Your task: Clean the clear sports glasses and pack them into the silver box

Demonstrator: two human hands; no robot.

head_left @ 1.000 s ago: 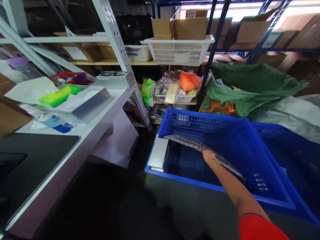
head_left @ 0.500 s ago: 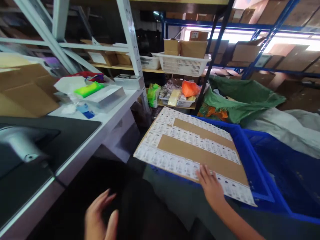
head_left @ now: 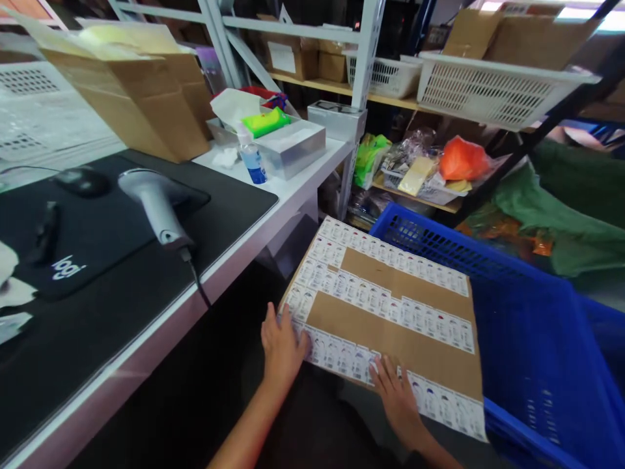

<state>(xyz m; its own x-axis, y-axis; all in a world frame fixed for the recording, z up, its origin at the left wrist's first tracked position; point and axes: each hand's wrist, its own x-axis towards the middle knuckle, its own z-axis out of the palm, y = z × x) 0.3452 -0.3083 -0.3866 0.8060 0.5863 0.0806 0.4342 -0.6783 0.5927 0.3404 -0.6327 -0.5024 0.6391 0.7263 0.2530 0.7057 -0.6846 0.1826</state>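
Note:
A flat cardboard sheet [head_left: 398,319] with rows of white printed labels lies tilted in front of me, partly over a blue plastic crate [head_left: 532,326]. My left hand [head_left: 282,345] holds its near left corner, fingers at the left edge and thumb along the near edge. Further right, my right hand [head_left: 394,394] grips the near edge with fingers spread on the labels; its thumb and the sheet's underside are hidden.
On the desk at left are a barcode scanner [head_left: 159,205], a mouse [head_left: 83,181], an open carton [head_left: 156,107] and a spray bottle [head_left: 252,156]. White baskets [head_left: 498,91] stand on shelving behind. A green sack [head_left: 566,215] is at right.
My left hand has come up to the sheet's corner and taken hold. The sheet has shifted left relative to the crate, exposing more of its inside. The view has turned left.

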